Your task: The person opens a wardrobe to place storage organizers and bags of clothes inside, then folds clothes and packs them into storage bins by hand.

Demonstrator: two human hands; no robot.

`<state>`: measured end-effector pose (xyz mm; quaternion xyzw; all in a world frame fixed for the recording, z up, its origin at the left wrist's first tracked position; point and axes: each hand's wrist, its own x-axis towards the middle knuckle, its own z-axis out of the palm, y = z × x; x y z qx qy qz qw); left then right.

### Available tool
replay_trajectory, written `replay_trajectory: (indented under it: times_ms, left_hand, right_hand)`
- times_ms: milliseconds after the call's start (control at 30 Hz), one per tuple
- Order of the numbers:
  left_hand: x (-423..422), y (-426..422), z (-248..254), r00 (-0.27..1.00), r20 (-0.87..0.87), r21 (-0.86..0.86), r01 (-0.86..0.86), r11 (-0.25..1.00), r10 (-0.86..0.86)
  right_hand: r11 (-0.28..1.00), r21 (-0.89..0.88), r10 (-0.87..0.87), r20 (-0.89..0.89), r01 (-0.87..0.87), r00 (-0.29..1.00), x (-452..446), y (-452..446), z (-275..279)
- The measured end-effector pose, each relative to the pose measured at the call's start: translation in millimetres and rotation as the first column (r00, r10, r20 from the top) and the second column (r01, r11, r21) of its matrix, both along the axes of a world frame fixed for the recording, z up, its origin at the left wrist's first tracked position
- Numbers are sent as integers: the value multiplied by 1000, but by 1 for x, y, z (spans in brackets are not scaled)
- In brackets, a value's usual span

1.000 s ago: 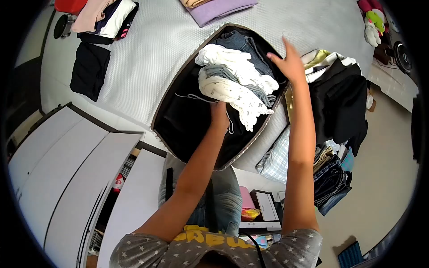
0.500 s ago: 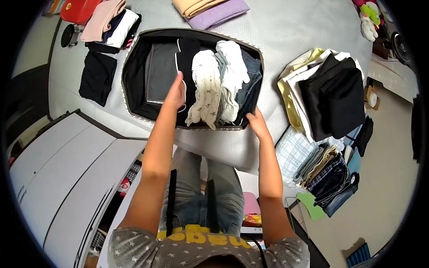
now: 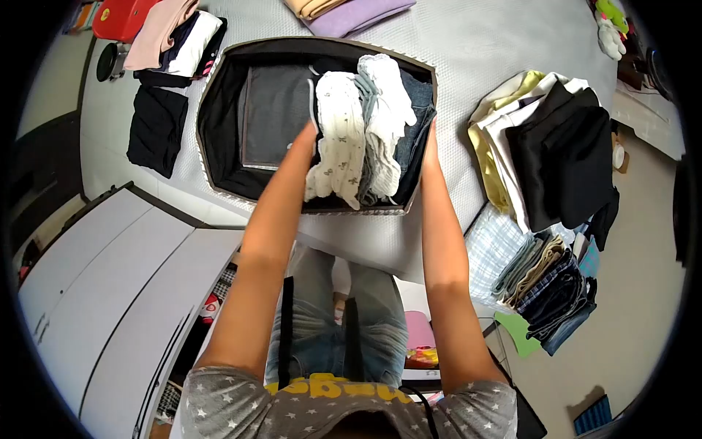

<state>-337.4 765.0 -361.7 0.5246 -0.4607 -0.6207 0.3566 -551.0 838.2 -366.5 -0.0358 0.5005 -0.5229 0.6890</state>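
Observation:
A dark-lined fabric storage box [image 3: 219,157] lies open in front of me on the bed. Folded clothes stand in a row in its right part: a white printed garment [image 3: 338,132], a white knit piece [image 3: 380,95] and blue denim [image 3: 418,99] by the right wall. My left hand [image 3: 310,140] reaches into the box along the left side of the printed garment; its fingers are hidden. At the box's right wall is my right hand [image 3: 430,139], seen mostly as wrist, its fingers out of sight. A grey flat panel or folded piece [image 3: 274,110] lies in the left part.
To the right is a stack of black, white and yellow clothes [image 3: 559,154], with folded jeans [image 3: 556,300] below it. Black cloth [image 3: 157,132] and a pile with a pink garment [image 3: 161,36] lie at left. Purple cloth [image 3: 358,18] lies behind the box. White cabinet panels [image 3: 102,278] stand lower left.
Both hands have moved farther forward, the left one deeper among the clothes and the right one up along the box's right wall. The black garment with white trim is now mostly covered.

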Motion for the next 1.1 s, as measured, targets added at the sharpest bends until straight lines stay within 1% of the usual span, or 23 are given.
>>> replay_trajectory:
  times_ms: [33, 67, 133, 200, 233, 333, 433, 467, 500, 600, 667, 700, 733, 767, 800, 833, 867, 900, 933, 967, 1033, 1067, 1100]
  left_hand:
    - [-10, 7, 2, 993, -115, 85, 23, 996, -13]
    - [-20, 12, 4, 983, -184, 139, 41, 989, -15]
    - [-34, 24, 5, 964, -265, 213, 75, 974, -16]
    - [-42, 32, 5, 966, -259, 254, 82, 964, -14]
    - [-45, 36, 5, 973, -232, 265, 78, 961, -14]
    - [-54, 40, -4, 982, -190, 271, 69, 960, -17]
    - [-60, 42, -32, 824, -563, 341, 157, 927, 67]
    - [-60, 41, -36, 785, -613, 343, 169, 924, 84]
    - [-59, 39, -34, 744, -661, 346, 182, 920, 101]
    - [-68, 48, 7, 760, -560, 673, 185, 716, 330]
    - [-62, 58, -21, 696, -629, 681, 277, 678, 347]
    - [-56, 60, -57, 615, -720, 621, 363, 694, 323]
    - [-48, 61, -101, 495, -822, 525, 469, 710, 281]
    - [-37, 63, -137, 349, -894, 442, 590, 676, 280]
    - [-46, 55, -119, 534, -836, 392, 423, 817, 125]
    - [-48, 49, -107, 619, -783, 333, 339, 880, 58]
    - [-49, 42, -94, 709, -705, 268, 257, 929, 7]
    - [-47, 39, -85, 656, -740, 368, 209, 906, 149]
    - [-45, 37, -76, 589, -754, 467, 171, 868, 290]
    - [-44, 37, -62, 583, -758, 463, 165, 871, 292]
    - [-38, 41, -37, 782, -592, 341, 28, 939, 192]
    - [-37, 44, -39, 826, -529, 357, 9, 934, 195]
    - [-41, 45, -51, 673, -669, 470, 55, 881, 315]
  right_hand:
    - [999, 39, 11, 48, -13, 999, 3, 5, -7]
    - [997, 14, -83, 62, 82, 995, 9, 7, -14]
    - [998, -24, -59, 98, 62, 993, 0, 22, -19]
    - [985, -30, -161, 221, 172, 962, 6, 41, -10]
    - [952, 124, -294, 100, 281, 951, 8, 55, -28]
    - [938, 134, -338, 159, 319, 928, 10, 71, -31]
    - [932, 122, -360, 211, 341, 909, 8, 79, -31]
    - [931, 116, -363, 224, 345, 905, 8, 78, -31]
    - [930, 115, -366, 237, 349, 900, 10, 78, -31]
    - [928, 94, -373, 284, 362, 883, 8, 78, -33]
    - [922, 82, -383, 332, 378, 862, 8, 81, -38]
    - [918, 85, -393, 343, 388, 853, 8, 82, -40]
    - [919, 81, -392, 306, 387, 867, 8, 83, -38]
    - [919, 86, -394, 269, 385, 879, 9, 82, -34]
    - [941, 84, -332, 54, 327, 942, 7, 78, -14]
    - [957, 117, -245, -163, 266, 956, 6, 73, 9]
    - [959, 110, -242, -162, 261, 957, -1, 74, 19]
    - [989, 75, -49, -659, 131, 750, -12, 78, 28]
    - [994, 113, 108, -953, -1, 284, -17, 82, 41]
    - [999, 0, -1, -1000, -39, -31, -10, 67, 91]
    - [951, -106, -146, -982, -290, -120, 17, 39, 170]
    - [866, -103, -132, -991, -489, -25, 40, 25, 188]
    - [738, -117, -100, -993, -665, 64, 66, 11, 194]
